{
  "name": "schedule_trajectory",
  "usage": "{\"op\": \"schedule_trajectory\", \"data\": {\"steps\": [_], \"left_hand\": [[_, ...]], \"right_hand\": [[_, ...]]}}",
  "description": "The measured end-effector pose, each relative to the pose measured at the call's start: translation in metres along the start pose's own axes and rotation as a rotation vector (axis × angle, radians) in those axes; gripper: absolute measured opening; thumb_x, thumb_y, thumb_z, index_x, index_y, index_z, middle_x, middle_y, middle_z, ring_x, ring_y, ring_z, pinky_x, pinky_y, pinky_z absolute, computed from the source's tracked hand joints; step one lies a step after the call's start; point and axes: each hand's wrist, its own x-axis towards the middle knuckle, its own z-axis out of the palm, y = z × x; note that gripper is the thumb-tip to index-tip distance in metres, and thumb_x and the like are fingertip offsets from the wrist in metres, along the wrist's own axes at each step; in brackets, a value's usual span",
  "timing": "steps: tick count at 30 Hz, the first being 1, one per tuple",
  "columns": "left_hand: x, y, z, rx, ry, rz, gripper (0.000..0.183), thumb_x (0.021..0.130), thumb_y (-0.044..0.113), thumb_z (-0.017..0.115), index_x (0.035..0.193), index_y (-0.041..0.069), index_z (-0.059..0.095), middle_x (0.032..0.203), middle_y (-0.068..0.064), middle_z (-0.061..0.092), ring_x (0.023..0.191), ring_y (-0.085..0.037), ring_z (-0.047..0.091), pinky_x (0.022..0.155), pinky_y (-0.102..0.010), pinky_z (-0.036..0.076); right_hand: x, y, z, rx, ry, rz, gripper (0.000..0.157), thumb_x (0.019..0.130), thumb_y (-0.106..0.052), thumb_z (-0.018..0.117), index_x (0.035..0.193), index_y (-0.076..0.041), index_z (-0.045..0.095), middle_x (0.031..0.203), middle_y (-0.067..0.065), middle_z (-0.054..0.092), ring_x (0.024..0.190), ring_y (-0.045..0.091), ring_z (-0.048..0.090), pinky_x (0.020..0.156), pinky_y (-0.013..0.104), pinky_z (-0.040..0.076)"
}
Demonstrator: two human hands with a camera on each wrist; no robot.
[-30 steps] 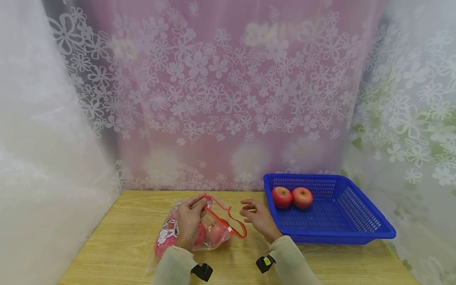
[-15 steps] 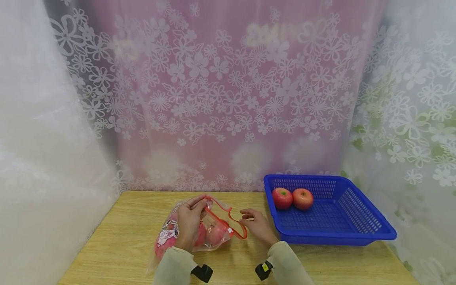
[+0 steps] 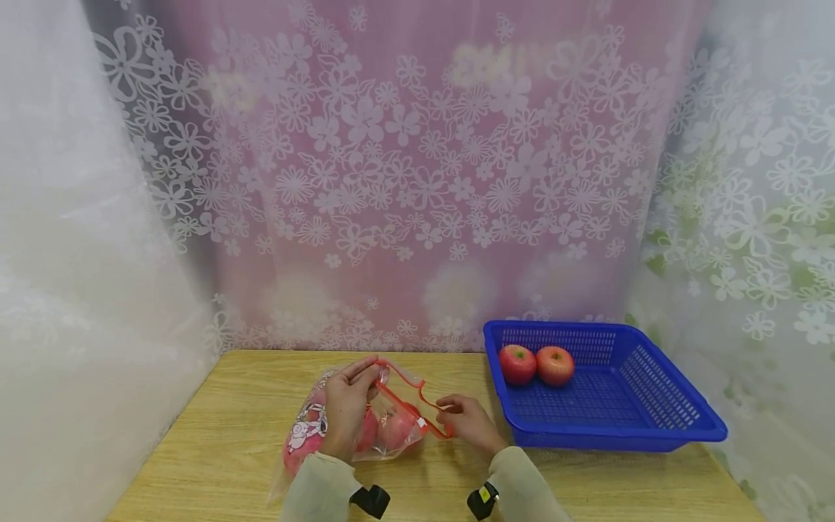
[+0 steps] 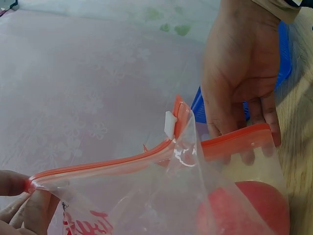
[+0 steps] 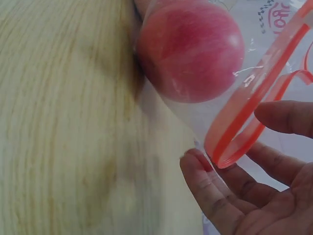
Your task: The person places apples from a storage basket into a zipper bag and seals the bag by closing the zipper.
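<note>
A clear zip bag [image 3: 306, 428] with an orange-red zip edge and a printed cartoon lies on the table, several red apples [image 3: 394, 429] inside it. My left hand [image 3: 349, 399] pinches one end of the zip edge between thumb and fingers; its mouth gapes to the right. At the other end is my right hand [image 3: 471, 424], fingers behind the zip edge [image 5: 230, 147] and thumb close over it. In the left wrist view those fingers show through the plastic. A white slider [image 4: 170, 125] sits on the zip.
A blue plastic basket [image 3: 613, 438] stands at the right, holding two red apples [image 3: 555, 365] in its back left corner. Beneath everything is a wooden table [image 3: 215, 435]. Flowered curtains [image 3: 417, 181] hang behind and on both sides.
My right hand has moved left and slightly down, up to the bag's zip edge. My left hand keeps its pinch on the bag in the same place.
</note>
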Motion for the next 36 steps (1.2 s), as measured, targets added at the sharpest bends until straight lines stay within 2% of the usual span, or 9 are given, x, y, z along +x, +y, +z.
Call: {"op": "schedule_trajectory", "data": {"steps": [5, 7, 11, 16, 21, 32, 36], "left_hand": [[-0.001, -0.001, 0.000, -0.002, -0.003, -0.017, 0.024, 0.093, 0.005, 0.064, 0.113, -0.007, 0.067, 0.096, -0.013, 0.073, 0.079, -0.012, 0.071, 0.067, -0.020, 0.056], [-0.001, -0.001, 0.000, -0.005, -0.007, -0.024, 0.024, 0.093, 0.006, 0.063, 0.113, -0.007, 0.067, 0.097, -0.013, 0.073, 0.081, -0.013, 0.071, 0.068, -0.020, 0.056], [-0.001, 0.000, 0.000, -0.006, -0.017, -0.024, 0.025, 0.093, 0.005, 0.063, 0.114, -0.007, 0.066, 0.098, -0.013, 0.073, 0.082, -0.013, 0.071, 0.068, -0.019, 0.056], [-0.002, 0.001, 0.000, -0.010, -0.026, -0.025, 0.025, 0.093, 0.005, 0.062, 0.115, -0.007, 0.066, 0.098, -0.013, 0.073, 0.082, -0.012, 0.070, 0.067, -0.018, 0.055], [-0.002, 0.001, -0.001, -0.010, -0.020, -0.027, 0.025, 0.093, 0.004, 0.062, 0.115, -0.007, 0.066, 0.097, -0.013, 0.073, 0.082, -0.012, 0.070, 0.067, -0.018, 0.055], [-0.002, 0.001, -0.002, 0.003, -0.013, -0.031, 0.025, 0.094, 0.006, 0.062, 0.116, -0.006, 0.066, 0.099, -0.012, 0.073, 0.082, -0.012, 0.070, 0.067, -0.018, 0.055], [-0.003, 0.002, -0.003, -0.003, -0.016, -0.036, 0.026, 0.094, 0.006, 0.061, 0.117, -0.006, 0.065, 0.102, -0.013, 0.072, 0.084, -0.012, 0.070, 0.069, -0.019, 0.055]], "right_hand": [[0.000, 0.006, 0.002, 0.003, -0.012, -0.014, 0.028, 0.087, -0.001, 0.062, 0.111, 0.014, 0.061, 0.091, 0.014, 0.066, 0.075, 0.015, 0.061, 0.066, 0.029, 0.054], [0.000, 0.008, 0.003, 0.029, -0.024, -0.007, 0.028, 0.087, 0.001, 0.061, 0.110, 0.017, 0.059, 0.088, 0.010, 0.065, 0.069, 0.012, 0.059, 0.065, 0.030, 0.056], [-0.003, 0.008, 0.005, 0.140, -0.052, 0.052, 0.028, 0.089, 0.003, 0.057, 0.112, 0.019, 0.056, 0.087, 0.007, 0.062, 0.064, 0.012, 0.060, 0.066, 0.040, 0.059], [-0.005, 0.008, 0.007, 0.182, -0.050, 0.107, 0.028, 0.089, 0.005, 0.056, 0.114, 0.019, 0.056, 0.088, 0.009, 0.061, 0.065, 0.019, 0.065, 0.066, 0.042, 0.059], [-0.004, 0.012, 0.009, 0.179, -0.043, 0.147, 0.026, 0.089, 0.006, 0.054, 0.112, 0.017, 0.057, 0.086, 0.010, 0.062, 0.064, 0.018, 0.065, 0.065, 0.039, 0.059], [-0.001, 0.023, 0.011, 0.227, -0.038, 0.162, 0.018, 0.091, 0.009, 0.049, 0.103, 0.016, 0.060, 0.075, 0.012, 0.063, 0.063, 0.016, 0.064, 0.065, 0.039, 0.059], [0.000, 0.027, 0.010, 0.226, -0.040, 0.157, 0.018, 0.091, 0.010, 0.049, 0.104, 0.018, 0.061, 0.078, 0.016, 0.066, 0.065, 0.018, 0.067, 0.066, 0.038, 0.059]]}}
